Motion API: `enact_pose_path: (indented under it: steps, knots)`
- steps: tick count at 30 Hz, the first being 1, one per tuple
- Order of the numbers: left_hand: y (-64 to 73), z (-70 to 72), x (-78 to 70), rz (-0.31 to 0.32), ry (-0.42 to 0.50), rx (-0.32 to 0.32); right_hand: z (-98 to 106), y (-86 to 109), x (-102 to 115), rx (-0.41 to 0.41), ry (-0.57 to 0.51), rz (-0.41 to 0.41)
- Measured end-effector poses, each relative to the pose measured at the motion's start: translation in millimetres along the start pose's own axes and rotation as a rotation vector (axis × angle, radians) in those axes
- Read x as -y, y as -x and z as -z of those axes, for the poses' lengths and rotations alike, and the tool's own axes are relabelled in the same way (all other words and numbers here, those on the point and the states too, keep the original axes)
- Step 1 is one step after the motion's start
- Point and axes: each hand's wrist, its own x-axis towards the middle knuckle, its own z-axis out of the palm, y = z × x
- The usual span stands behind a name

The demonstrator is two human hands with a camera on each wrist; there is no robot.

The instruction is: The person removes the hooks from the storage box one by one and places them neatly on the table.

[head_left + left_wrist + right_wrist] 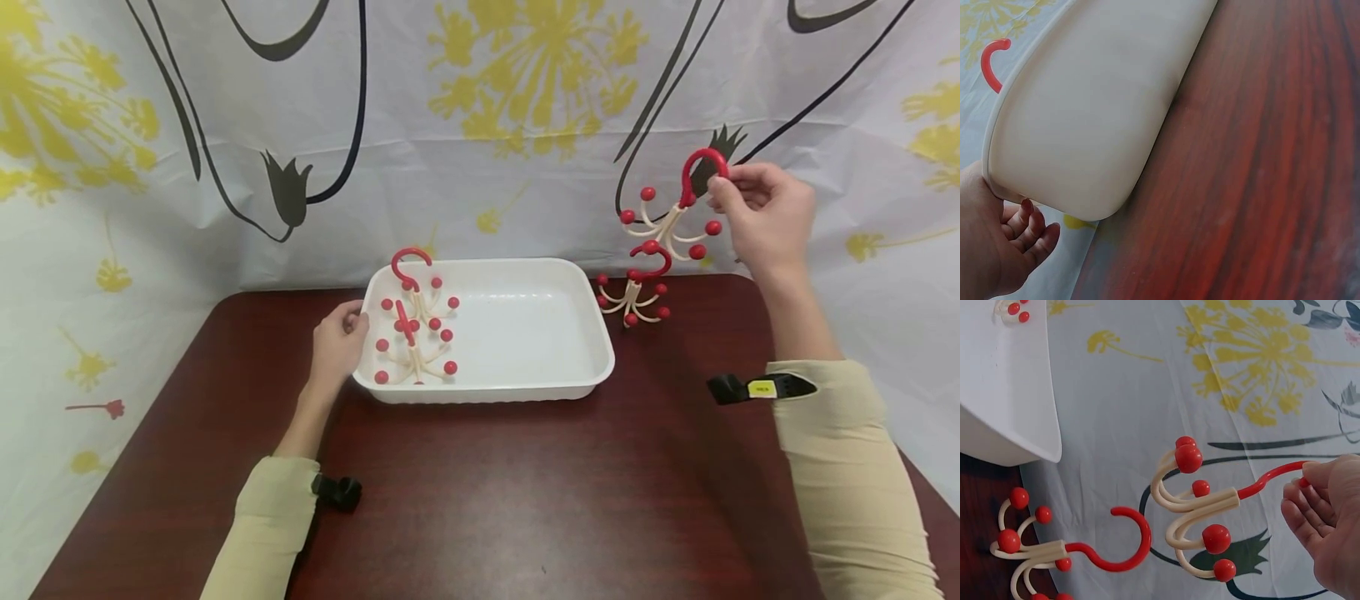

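My right hand (776, 212) pinches the red hook of a multi-arm hanger (1197, 500) between thumb and fingers. Its cream arms, tipped with red balls, hang in the air right of the white tray (525, 389). Just below it, a second such hanger (632, 292) stands on the table beside the tray, hook upward. My left hand (337, 342) grips the tray's left rim, fingers curled beneath it in the left wrist view. Inside the tray's left part are two more hangers, a rear one (417, 302) and a front one (412, 354).
The dark red-brown table (480, 492) extends in front of the tray. Behind it hangs a whitish cloth (480, 108) with yellow and dark flower prints, close to the table's back edge. Black straps with small devices (750, 388) sit on both wrists.
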Motion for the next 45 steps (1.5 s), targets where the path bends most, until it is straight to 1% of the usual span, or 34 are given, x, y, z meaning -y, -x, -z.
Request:
enact_pose_path:
  steps: [7, 19, 21, 25, 33, 41, 45]
  knots:
    - [1.6, 0.1, -1.9, 0.013, 0.001, 0.006, 13, -1.6, -7, -0.040, -0.022, -0.069]
    - [1.4, 1.5, -2.6, 0.016, 0.006, 0.001, 26, -4.0, -20, -0.105, -0.060, -0.097]
    - [1.3, 1.8, -2.4, 0.014, 0.007, 0.004, 29, -4.0, -23, -0.113, -0.076, -0.112]
    - [1.5, 1.9, -2.3, 0.009, 0.008, 0.004, 34, -3.0, -27, -0.114, -0.069, -0.145]
    - [1.9, 1.4, -2.8, 0.007, 0.011, -0.002, 46, 5.7, -40, -0.069, -0.017, -0.278]
    - [0.6, 1.3, -1.1, 0.008, 0.005, -0.002, 55, 10.2, -64, -0.086, 0.022, -0.320]
    - [-0.2, 0.6, -0.4, -0.001, 0.008, -0.013, 59, 11.4, -76, -0.086, 0.042, -0.335]
